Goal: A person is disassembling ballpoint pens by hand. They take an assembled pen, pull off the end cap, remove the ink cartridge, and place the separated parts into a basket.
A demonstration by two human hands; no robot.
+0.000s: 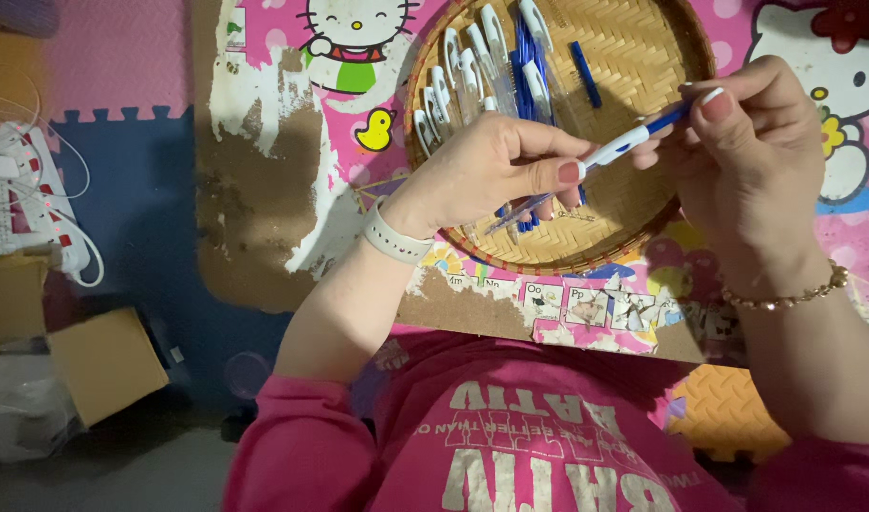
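My left hand (496, 171) grips a white and blue pen (616, 147) by its white barrel, with a few more clear pen parts sticking out below the fingers. My right hand (752, 152) pinches the blue end of the same pen between thumb and fingertips. Both hands hover over a round woven bamboo tray (657, 57). Inside the tray lie several white and blue pens (472, 66) in a row at the left and a loose blue cap (586, 74) near the middle.
The tray rests on a worn low table (264, 171) with a pink cartoon print. To the left are foam floor mats (140, 190), a white power strip with cables (36, 199) and a cardboard box (107, 365).
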